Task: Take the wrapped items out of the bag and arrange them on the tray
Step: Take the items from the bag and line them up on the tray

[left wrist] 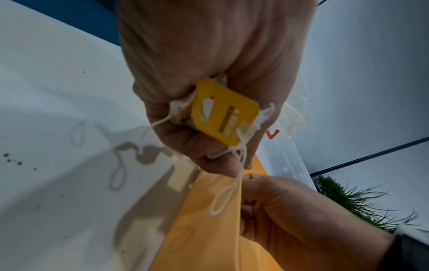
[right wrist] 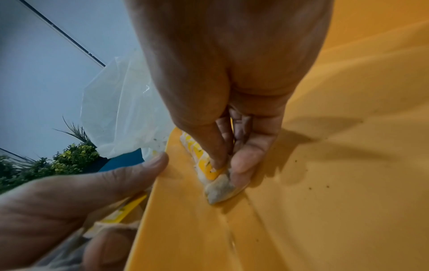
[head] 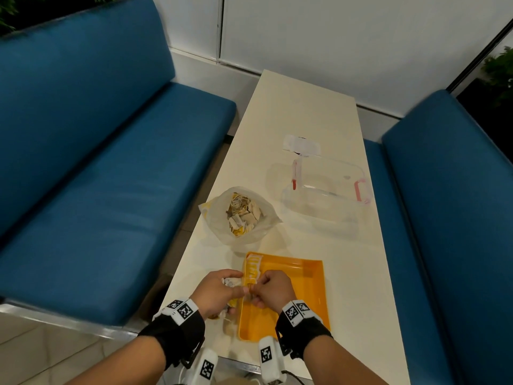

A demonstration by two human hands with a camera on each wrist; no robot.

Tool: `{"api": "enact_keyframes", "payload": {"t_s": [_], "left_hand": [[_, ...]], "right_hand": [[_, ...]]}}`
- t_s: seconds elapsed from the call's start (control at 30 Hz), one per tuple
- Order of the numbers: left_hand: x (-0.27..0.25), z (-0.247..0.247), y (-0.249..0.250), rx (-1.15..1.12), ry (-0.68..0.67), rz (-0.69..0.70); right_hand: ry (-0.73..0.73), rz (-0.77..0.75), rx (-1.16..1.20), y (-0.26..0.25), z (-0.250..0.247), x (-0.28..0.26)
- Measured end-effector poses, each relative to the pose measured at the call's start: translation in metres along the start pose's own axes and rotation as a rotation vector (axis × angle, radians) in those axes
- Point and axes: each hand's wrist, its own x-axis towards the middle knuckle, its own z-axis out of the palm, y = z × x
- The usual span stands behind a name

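Two blue padded seats (head: 111,151) are flanking a long cream bench (head: 302,129) that is running away from the person toward a white wall.

On the bench's far right, a clear plastic container (head: 324,190) with pink latches is sitting well apart from the hands. To its left, nearer the middle, a translucent bag (head: 238,215) is standing open, and a heap of wrapped items (head: 243,213) with strings and yellow tags is showing inside it.

Just in front of the bag, an orange tray (head: 299,290) is lying on the bench's near end. A row of wrapped items (head: 252,269) is lining up along the tray's left wall.

The left hand (head: 215,294) is hovering just outside the tray's left edge, its fingers (left wrist: 192,144) clenching around a bunch of wrapped items (left wrist: 223,113), with white strings dangling from the yellow tag on top.

The right hand (head: 273,290) is reaching inside the tray beside the left wall. Its fingers (right wrist: 246,161) and thumb are pinching one wrapped item (right wrist: 217,185), pressing it down at the near end of the row, where it is touching the tray floor. The two hands are almost touching across the tray's wall.
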Motion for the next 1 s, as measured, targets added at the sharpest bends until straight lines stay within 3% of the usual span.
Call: {"api": "enact_keyframes", "payload": {"t_s": [0.27,0.4,0.53,0.63,0.73,0.87,1.0], "left_hand": [[-0.001,0.001,-0.001,-0.013,0.017,-0.016],[-0.004,0.0,0.002,0.001,0.012,-0.026],[-0.006,-0.005,0.004,0.011,0.01,-0.044],[-0.01,-0.011,0.013,-0.091,0.012,-0.103],[-0.013,-0.017,0.025,-0.272,-0.037,-0.155],[-0.013,-0.018,0.035,-0.459,-0.097,-0.214],[-0.01,-0.016,0.041,-0.515,-0.13,-0.229]], "right_hand": [[0.086,0.006,-0.014,-0.005,0.005,0.001],[0.145,-0.056,-0.153,-0.004,0.013,0.005],[0.118,-0.087,-0.16,-0.005,0.013,0.003],[0.176,-0.123,-0.176,-0.004,0.003,0.001],[0.147,-0.3,-0.124,-0.013,-0.008,-0.013],[-0.093,-0.656,-0.207,-0.022,-0.014,-0.034],[-0.113,-0.792,-0.265,-0.022,-0.011,-0.04]]}}
